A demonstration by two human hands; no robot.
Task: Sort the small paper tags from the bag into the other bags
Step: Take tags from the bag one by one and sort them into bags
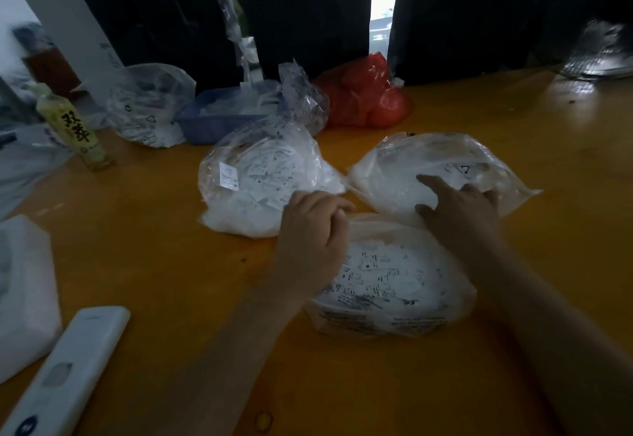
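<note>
**Both hands over the near bag, right hand reaching into the far-right one**

We start at our right hand: its fingers are spread and fairly straight, laid on the mouth edge of the right bag. Whether a tag sits under those fingers we cannot tell; nothing shows pinched. Our left hand is loosely curled, fingertips drawn together near the thumb, as if holding something small, but no tag is visible in it, so we cannot say it grips one.

The tags lie in the near bag, directly below and between both hands, printed slips showing through the open top. The left hand hangs over that bag's left rim; the right hand has its wrist across the far rim. The left bag lies just beyond the left hand, touching the right bag at one corner.

We judge the left hand nearer to the supply, and the left bag its natural target. All rests on the table.
</note>
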